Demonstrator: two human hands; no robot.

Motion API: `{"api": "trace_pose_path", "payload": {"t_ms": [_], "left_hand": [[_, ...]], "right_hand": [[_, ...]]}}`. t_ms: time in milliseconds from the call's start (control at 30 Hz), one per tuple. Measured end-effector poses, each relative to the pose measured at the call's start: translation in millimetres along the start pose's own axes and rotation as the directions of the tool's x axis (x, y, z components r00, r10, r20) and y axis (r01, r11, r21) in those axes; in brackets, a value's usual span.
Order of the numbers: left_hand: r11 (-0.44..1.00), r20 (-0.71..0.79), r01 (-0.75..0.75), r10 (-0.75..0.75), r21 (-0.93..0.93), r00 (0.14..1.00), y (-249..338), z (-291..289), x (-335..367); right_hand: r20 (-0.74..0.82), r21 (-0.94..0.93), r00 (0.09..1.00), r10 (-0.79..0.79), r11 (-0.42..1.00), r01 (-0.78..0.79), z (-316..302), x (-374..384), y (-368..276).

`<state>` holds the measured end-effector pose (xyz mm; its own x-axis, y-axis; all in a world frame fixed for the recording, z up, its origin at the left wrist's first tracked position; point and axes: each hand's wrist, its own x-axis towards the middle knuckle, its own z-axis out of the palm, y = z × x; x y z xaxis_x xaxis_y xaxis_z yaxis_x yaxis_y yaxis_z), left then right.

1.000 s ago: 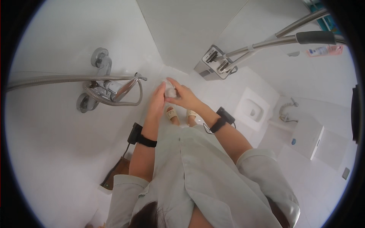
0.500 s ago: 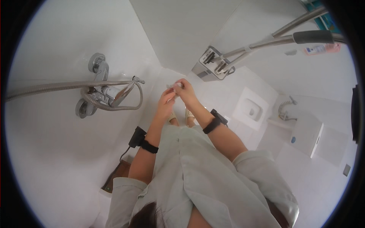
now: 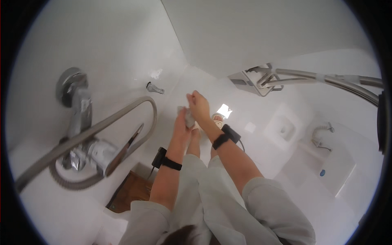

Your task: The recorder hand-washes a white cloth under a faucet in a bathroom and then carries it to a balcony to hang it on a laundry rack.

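Note:
In front of me at mid-body height, my left hand (image 3: 181, 123) is closed on a crumpled whitish-grey wad (image 3: 189, 119), which could be cloth or tissue. Just above and to its right, my right hand (image 3: 199, 106) is curled, its fingertips bent inward. What those fingers hold, if anything, is hidden. The two hands are close together, and the wad lies between them. Both forearms wear black straps with small black boxes.
On the left wall a chrome mixer tap (image 3: 102, 155) carries a metal shower hose (image 3: 118, 118). Beyond it is a small tap (image 3: 155, 88). To the right are a mop bucket (image 3: 249, 83) with metal poles (image 3: 339, 81), a squat toilet (image 3: 282, 128) and a white cistern (image 3: 335, 171). A brown box (image 3: 130, 192) sits lower left.
My view has shifted toward the left wall, so the mixer tap looks larger. My hands have drawn slightly apart, with the wad now at the left hand. One foot has stepped forward.

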<state>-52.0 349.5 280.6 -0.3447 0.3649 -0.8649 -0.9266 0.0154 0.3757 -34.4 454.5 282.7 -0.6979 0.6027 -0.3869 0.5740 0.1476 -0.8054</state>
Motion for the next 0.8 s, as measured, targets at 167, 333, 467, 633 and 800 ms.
{"api": "trace_pose_path", "payload": {"t_ms": [167,333,467,633,800], "left_hand": [[0.931,0.039,-0.281,0.297,-0.234,0.954,40.7,-60.0,71.0],[0.793,0.227,-0.579,0.538,0.191,0.812,40.0,-104.7,140.6],[0.459,0.447,-0.766,0.626,0.451,0.639,71.1,-137.5,182.2],[0.806,0.56,-0.09,0.482,-0.585,0.674,88.8,-83.1,180.4],[0.837,0.008,-0.113,0.138,-0.535,0.99,81.9,-93.6,209.4]], "right_hand": [[-0.12,-0.011,0.829,-0.546,0.836,0.549,82.8,16.9,-47.1],[-0.157,-0.165,0.738,-0.657,0.754,0.636,115.4,66.1,-33.3],[-0.259,-0.224,0.539,-0.802,0.592,0.774,130.5,107.3,-53.0],[-0.245,-0.218,0.582,-0.776,0.629,0.747,126.5,143.9,-36.1],[-0.254,0.554,0.953,0.163,0.832,0.006,145.9,147.8,32.4]]}}
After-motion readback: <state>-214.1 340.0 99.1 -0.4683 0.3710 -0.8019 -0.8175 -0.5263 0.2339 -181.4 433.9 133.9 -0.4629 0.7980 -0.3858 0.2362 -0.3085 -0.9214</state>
